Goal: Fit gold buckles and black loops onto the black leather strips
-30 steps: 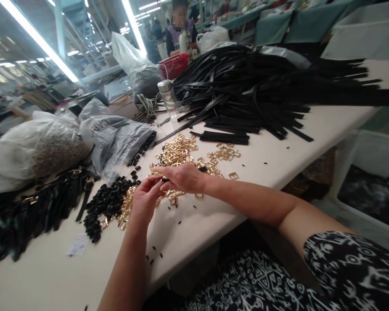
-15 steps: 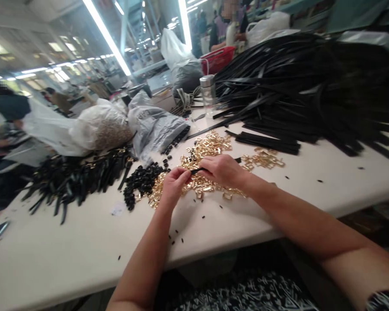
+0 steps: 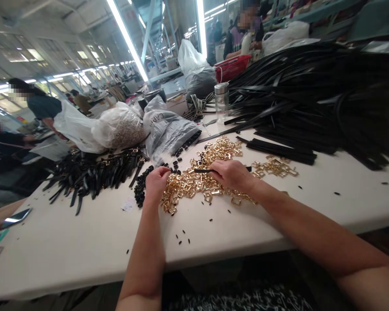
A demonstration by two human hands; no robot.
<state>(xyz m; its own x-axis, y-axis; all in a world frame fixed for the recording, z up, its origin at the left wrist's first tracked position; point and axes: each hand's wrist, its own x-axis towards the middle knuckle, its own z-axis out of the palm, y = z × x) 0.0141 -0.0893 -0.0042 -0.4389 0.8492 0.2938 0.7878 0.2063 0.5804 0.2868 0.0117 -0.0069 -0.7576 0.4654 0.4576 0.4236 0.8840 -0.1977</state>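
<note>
My right hand (image 3: pixel 231 173) is closed around a short black strap (image 3: pixel 201 171), whose one end sticks out to the left and the other behind the hand. Both sit over a heap of gold-coloured metal buckles (image 3: pixel 197 183). To the left, my left hand (image 3: pixel 156 180) has thumb and fingers pinched together, apart from the strap. What it pinches, if anything, is too small to make out. Beside and partly behind that hand lies a pile of small black loops (image 3: pixel 140 185).
Finished-looking black straps (image 3: pixel 97 172) lie left. A grey plastic bag (image 3: pixel 165 127), a glass bottle (image 3: pixel 221 103) and a red basket (image 3: pixel 232 68) stand behind. Long black strips (image 3: pixel 298 103) cover the back right. Phones (image 3: pixel 17 218) lie at the left edge, near another person's arm (image 3: pixel 0 216).
My left hand has come off the strap and moved left to the black loops. My right hand still holds the strap. The whole view has shifted, showing more of the left side.
</note>
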